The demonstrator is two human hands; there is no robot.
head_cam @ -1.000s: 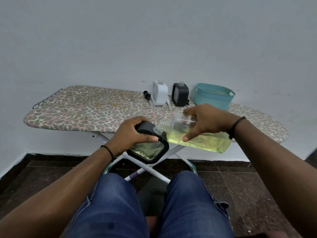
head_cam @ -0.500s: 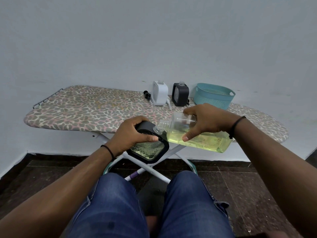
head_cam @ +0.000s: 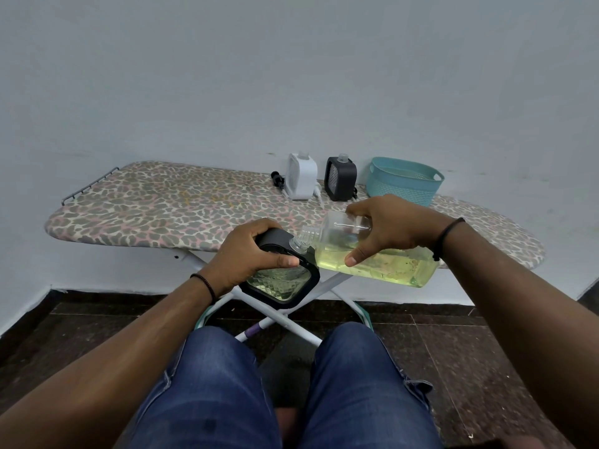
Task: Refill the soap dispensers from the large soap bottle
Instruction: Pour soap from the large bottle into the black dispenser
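**Above the knees, bottle mouth to dispenser neck**

Over the lap, the left hand [head_cam: 251, 254] wraps its fingers round a black soap dispenser [head_cam: 281, 280], tilted, partly filled. Its clear neck meets the mouth of the large soap bottle [head_cam: 372, 254], which the right hand [head_cam: 389, 228] grips nearly on its side (yellow soap pooled low). Behind, on the ironing board [head_cam: 162, 209], stand a white dispenser [head_cam: 301, 179], another black one [head_cam: 340, 183] and a teal basket [head_cam: 402, 184].

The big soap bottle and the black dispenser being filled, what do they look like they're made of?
Large soap bottle: clear, glossy, probably plastic; the yellow-green soap shows through its walls and threaded neck. Black dispenser: matte black casing, likely plastic or rubbery, round a clear window with a diamond texture, soap visible behind; whether the window is glass or plastic cannot be told.
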